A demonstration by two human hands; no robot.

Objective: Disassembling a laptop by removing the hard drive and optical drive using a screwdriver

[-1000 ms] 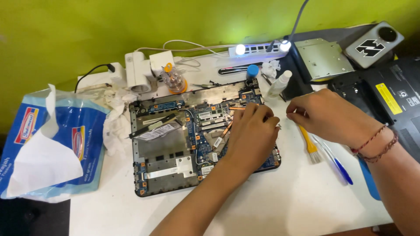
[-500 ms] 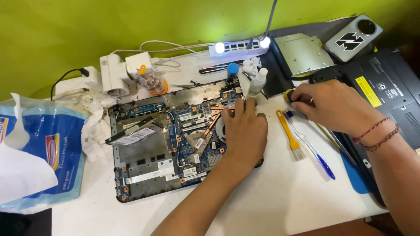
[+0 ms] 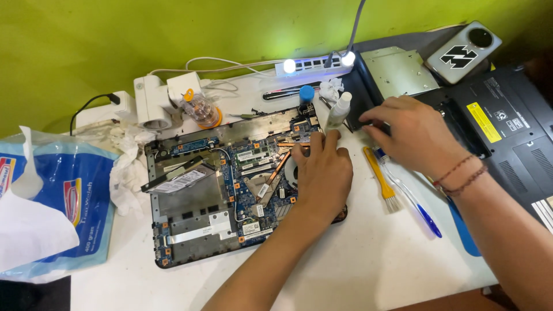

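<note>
Left hand [image 3: 322, 173] pressed flat, fingers together, on an opened laptop [image 3: 230, 184] as the right hand [image 3: 412, 135], fingers curled, grip unclear, risks toppling the nearby small bottle [image 3: 339, 110].

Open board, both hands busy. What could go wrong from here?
1. The left hand rests on the exposed motherboard by the copper heat pipe; pressure or static may damage parts.
2. The right hand reaches past the small white bottle beside the board; a knock might tip it onto the electronics.
</note>
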